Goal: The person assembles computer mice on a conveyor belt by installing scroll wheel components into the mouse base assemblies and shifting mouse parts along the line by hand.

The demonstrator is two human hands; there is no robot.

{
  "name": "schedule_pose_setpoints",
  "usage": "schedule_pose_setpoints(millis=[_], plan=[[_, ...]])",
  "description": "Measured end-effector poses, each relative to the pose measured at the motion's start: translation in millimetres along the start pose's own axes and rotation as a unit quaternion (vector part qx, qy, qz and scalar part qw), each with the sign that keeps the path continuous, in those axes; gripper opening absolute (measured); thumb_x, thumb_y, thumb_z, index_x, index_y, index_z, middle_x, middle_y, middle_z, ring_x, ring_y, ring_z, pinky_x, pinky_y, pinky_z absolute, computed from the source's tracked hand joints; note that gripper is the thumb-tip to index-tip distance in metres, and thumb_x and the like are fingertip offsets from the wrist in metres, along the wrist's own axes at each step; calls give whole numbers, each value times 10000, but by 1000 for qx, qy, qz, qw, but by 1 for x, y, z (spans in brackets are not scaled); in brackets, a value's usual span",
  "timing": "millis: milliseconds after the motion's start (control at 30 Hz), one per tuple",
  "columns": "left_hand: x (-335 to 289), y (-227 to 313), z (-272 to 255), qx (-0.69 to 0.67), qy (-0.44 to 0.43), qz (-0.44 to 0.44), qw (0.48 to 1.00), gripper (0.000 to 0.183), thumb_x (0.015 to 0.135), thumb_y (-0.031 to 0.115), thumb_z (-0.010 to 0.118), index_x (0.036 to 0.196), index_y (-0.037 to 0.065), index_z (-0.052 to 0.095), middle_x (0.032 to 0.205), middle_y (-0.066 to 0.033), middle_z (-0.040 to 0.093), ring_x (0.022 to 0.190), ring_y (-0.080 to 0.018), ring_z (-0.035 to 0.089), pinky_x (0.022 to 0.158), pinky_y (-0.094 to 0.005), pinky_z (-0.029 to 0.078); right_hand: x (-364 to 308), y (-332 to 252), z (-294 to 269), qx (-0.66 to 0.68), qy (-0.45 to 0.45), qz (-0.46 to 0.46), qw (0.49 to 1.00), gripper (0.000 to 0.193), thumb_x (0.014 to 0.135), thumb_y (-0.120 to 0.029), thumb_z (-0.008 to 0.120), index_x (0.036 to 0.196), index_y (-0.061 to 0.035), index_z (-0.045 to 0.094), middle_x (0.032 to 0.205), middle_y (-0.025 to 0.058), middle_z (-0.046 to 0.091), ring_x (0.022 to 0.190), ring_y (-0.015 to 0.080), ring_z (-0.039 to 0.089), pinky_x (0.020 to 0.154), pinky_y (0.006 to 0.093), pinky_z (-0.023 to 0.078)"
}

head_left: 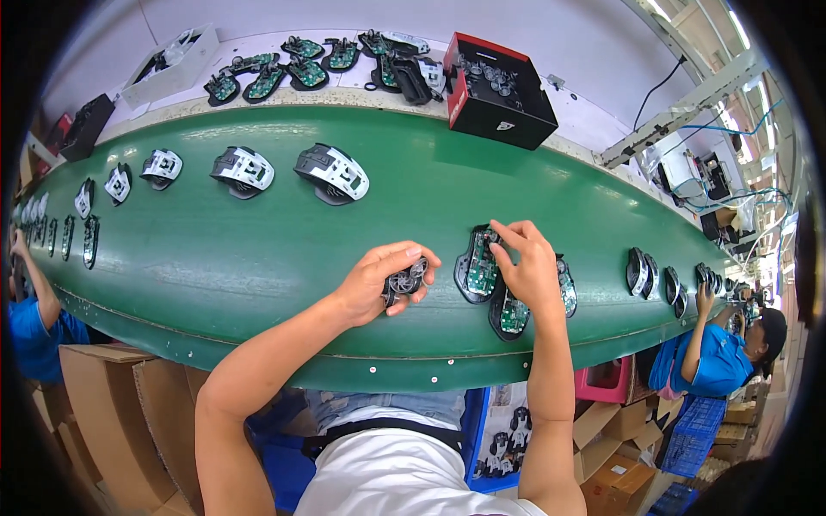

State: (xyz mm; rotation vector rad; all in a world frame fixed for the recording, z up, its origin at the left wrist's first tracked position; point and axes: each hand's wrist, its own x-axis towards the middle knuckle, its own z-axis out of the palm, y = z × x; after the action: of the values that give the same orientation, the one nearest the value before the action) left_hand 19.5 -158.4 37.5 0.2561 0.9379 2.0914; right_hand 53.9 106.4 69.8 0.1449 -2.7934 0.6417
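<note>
My left hand (387, 279) is curled around several small grey spoked scroll wheels (407, 279), above the green conveyor belt (413, 344). To its right, my right hand (527, 262) reaches down to the upper end of a computer mouse base with a green circuit board (478, 271). Its thumb and index finger are bent in a pinch there; whatever is between them is too small to make out. A second mouse base (511, 316) lies just below, and a third mouse base (567, 288) is partly hidden behind my right wrist.
White-and-black mouse shells (334, 175) sit in a row along the far left. A black-and-red box (501, 90) of wheels stands on the back ledge, beside piled circuit-board bases (305, 73). More mouse parts (637, 272) lie rightward, where a co-worker (718, 353) sits; another person's arm (39, 284) shows far left.
</note>
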Motion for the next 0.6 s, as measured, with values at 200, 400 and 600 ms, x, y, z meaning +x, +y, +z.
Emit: schedule_pose_setpoints(millis=[200,400,600], plan=[[-1,-3,-1,-1,-6,-11,1000,348,1018,317,553,1135,-4,622,916,-86,608,710,-129,624,385,-209,434,-5,-3,1,-203,-58,-61,976,400,912,-216,657,1290,-86,631,1240,110,560,1109,303,553,882,446,501],[3,-3,-1,16,-17,-3,1000,349,1015,312,552,1136,-9,619,910,-83,608,691,-130,628,391,-211,434,18,21,-3,-82,-131,-65,986,460,999,-227,527,1391,11,506,1450,189,472,1319,397,452,1074,471,415],[3,-4,2,36,2,-7,999,325,1019,295,537,1111,-5,620,898,-95,605,676,-139,618,378,-211,418,25,17,-15,117,32,-22,992,317,1007,-168,508,1257,-9,621,1246,192,628,1170,364,603,998,402,469]])
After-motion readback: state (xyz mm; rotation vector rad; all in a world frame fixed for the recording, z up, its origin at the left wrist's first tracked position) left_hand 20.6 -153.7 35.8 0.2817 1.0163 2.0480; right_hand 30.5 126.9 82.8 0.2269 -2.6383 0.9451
